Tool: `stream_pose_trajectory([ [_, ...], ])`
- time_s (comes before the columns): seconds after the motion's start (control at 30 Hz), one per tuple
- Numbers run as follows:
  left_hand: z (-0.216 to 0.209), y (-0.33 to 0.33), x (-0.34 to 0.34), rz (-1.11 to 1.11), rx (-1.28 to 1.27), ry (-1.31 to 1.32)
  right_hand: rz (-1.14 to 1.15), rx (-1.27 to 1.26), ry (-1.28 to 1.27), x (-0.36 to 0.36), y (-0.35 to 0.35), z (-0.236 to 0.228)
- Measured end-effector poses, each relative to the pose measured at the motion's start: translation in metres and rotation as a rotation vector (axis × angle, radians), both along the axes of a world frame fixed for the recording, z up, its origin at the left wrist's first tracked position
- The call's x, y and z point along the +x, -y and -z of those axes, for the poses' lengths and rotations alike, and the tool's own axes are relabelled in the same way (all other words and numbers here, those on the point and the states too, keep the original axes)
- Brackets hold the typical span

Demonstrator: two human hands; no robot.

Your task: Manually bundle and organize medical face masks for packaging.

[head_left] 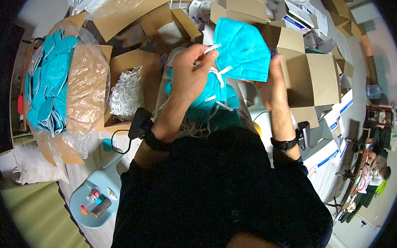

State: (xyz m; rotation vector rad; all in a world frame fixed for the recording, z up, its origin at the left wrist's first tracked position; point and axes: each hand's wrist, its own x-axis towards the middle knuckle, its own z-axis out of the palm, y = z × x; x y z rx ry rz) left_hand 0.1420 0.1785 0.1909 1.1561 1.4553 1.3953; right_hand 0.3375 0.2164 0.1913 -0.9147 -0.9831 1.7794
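A teal folded face mask (pixel 241 47) is held up in front of me, its white strap (pixel 213 48) pinched between the thumb and fingers of my left hand (pixel 190 72). My right hand (pixel 273 86) grips the mask from its lower right edge; the thumb shows beside it, while the fingers are hidden behind. A second piece of white strap (pixel 221 73) hangs at the mask's lower left corner. Below my hands, more teal masks (pixel 217 96) with white straps lie in a heap close to my body.
To the left, a plastic-lined carton (pixel 82 98) holds stacked teal masks (pixel 53 84). Beside it stands a box (pixel 149 77) of white straps (pixel 126 96). Open cartons (pixel 322 79) and white boxes are on the right. A blue stool (pixel 89 219) carries bottles. Another person (pixel 380 173) sits far right.
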Motion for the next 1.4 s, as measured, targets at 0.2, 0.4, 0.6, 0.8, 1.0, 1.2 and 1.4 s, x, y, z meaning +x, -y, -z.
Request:
stream_pose_trajectory([
  [0.2,0.005,-0.016,0.014,-0.022,0.211,-0.186,0.129,0.318,0.292,0.003,-0.011,-0.031],
  [0.4,-0.012,-0.019,0.001,-0.224,0.63,-0.835,0.2,0.428,0.403,0.003,-0.027,-0.035],
  [0.6,-0.008,-0.015,0.007,0.206,0.161,-0.033,0.138,0.291,0.287,-0.004,-0.032,-0.05],
  [0.8,-0.009,-0.015,0.015,0.301,0.1,-0.109,0.121,0.29,0.325,-0.002,-0.041,-0.046],
  [1.0,0.001,-0.019,0.013,0.42,-0.032,0.025,0.076,0.249,0.303,0.002,-0.045,-0.039],
  [1.2,-0.029,0.001,-0.024,0.288,0.166,0.185,0.089,0.196,0.406,0.036,-0.069,0.0],
  [1.4,-0.013,-0.014,-0.027,0.585,0.183,-0.014,-0.059,0.463,1.001,0.067,-0.082,0.072],
])
